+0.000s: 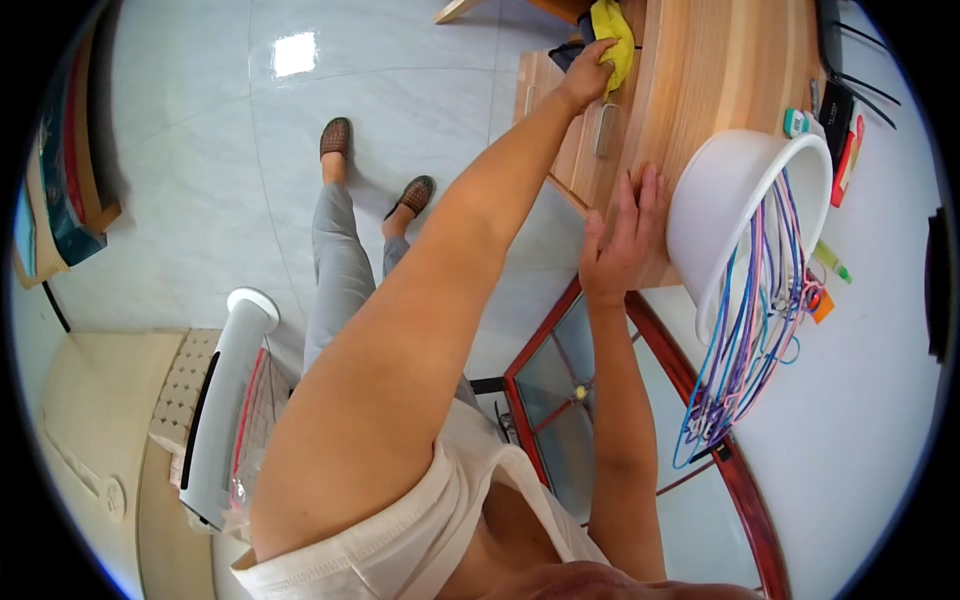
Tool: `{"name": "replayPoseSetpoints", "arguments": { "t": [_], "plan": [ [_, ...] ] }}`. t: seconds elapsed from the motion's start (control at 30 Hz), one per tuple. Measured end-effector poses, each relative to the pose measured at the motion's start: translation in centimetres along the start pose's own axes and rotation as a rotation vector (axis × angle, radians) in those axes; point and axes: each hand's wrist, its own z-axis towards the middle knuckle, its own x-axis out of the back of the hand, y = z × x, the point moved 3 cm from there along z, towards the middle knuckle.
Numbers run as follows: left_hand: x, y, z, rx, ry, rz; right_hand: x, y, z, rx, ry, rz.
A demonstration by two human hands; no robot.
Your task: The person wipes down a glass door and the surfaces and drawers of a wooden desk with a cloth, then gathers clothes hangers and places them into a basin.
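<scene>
My left hand (588, 78) reaches far out, its fingers closed on a yellow cloth (615, 45) at the edge of a wooden cabinet (720, 75). Just beside that hand is a dark item (568, 55), too covered to name. A pale drawer handle (604, 130) sits on the cabinet front below the cloth. My right hand (622, 245) lies against the near edge of the cabinet top, fingers apart and holding nothing. Close to its right, a white plastic bucket (710, 190) lies tipped on its side, with several pink, blue and purple hangers (750, 310) in its mouth.
A small green-and-white box (797, 123), a black device with cables (835, 105) and a green marker (832, 262) lie by the wall. Near my right forearm stands a red-framed glass piece (690, 390). A white upright appliance (225, 400) is at the left on the tiled floor (200, 180).
</scene>
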Motion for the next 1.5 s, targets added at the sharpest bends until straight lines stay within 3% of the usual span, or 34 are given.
{"name": "replayPoseSetpoints", "arguments": {
  "t": [0.07,0.1,0.17,0.27,0.3,0.33,0.37,0.47,0.5,0.57,0.63,0.7,0.77,0.87,1.0,1.07,1.13,1.17,1.3,1.4,1.47,1.5],
  "plan": [
    [0.9,0.4,-1.6,0.03,-0.025,0.03,-0.1,0.1,-0.1,0.001,0.006,0.006],
    [1.4,-1.7,-2.7,-0.03,0.009,0.302,-0.2,0.1,0.0,0.012,0.012,0.002],
    [2.1,-6.5,-6.3,0.067,-0.008,0.348,-0.1,0.0,-0.2,0.028,0.011,-0.009],
    [2.4,-9.4,-15.0,0.315,-0.164,0.384,0.0,-0.1,-0.1,0.006,0.01,0.02],
    [2.3,-9.1,-18.1,0.492,-0.238,0.437,0.0,-0.1,-0.2,0.004,0.004,0.017],
    [2.1,-10.5,-20.8,0.532,-0.23,0.307,-0.1,0.0,-0.3,0.004,0.001,0.016],
    [1.9,-11.5,-22.4,0.48,-0.161,0.098,-0.1,0.1,-0.3,0.004,-0.001,0.015],
    [1.7,-8.3,-21.9,0.503,-0.226,0.026,0.0,0.2,-0.4,0.014,0.01,0.031],
    [1.6,-7.4,-20.4,0.452,-0.229,0.168,0.0,0.1,-0.3,0.012,0.007,0.033],
    [1.1,-7.0,-16.4,0.373,-0.044,0.122,0.2,0.0,-0.1,0.012,0.005,0.032],
    [1.3,-5.8,-11.2,0.088,0.132,0.273,-0.1,0.1,-0.2,0.009,0.018,0.05],
    [2.0,-5.3,-6.1,-0.175,0.177,0.372,-0.2,0.2,-0.4,0.01,0.023,0.054],
    [2.6,-3.6,-2.1,-0.069,0.068,0.411,0.0,0.1,-0.2,0.015,0.026,0.046],
    [2.6,-3.2,-1.1,-0.071,0.068,0.476,-0.1,0.2,-0.4,0.014,0.019,0.041],
    [2.5,-8.9,-6.1,0.108,-0.008,0.484,-0.1,0.0,-0.2,0.028,0.022,0.047],
    [2.3,-11.0,-11.5,0.063,-0.011,0.459,0.0,0.1,-0.2,0.037,0.016,0.056],
    [1.6,-14.0,-15.7,0.22,-0.132,0.306,0.1,0.1,-0.2,0.03,0.014,0.071],
    [1.7,-9.4,-18.1,0.429,-0.154,0.354,0.2,0.1,-0.1,0.027,0.012,0.077],
    [1.7,-5.5,-19.5,0.622,-0.167,-0.089,0.4,0.0,0.0,0.033,0.014,0.08],
    [1.1,-1.4,-15.2,0.544,0.077,-0.499,0.5,-0.2,0.1,0.034,0.009,0.061],
    [1.1,4.2,-11.0,0.3,0.184,-0.533,0.6,-0.2,0.1,0.04,-0.003,0.033],
    [0.7,7.3,-9.0,0.248,0.139,-0.618,0.5,-0.2,0.0,0.034,0.002,0.039]
  ]
}}
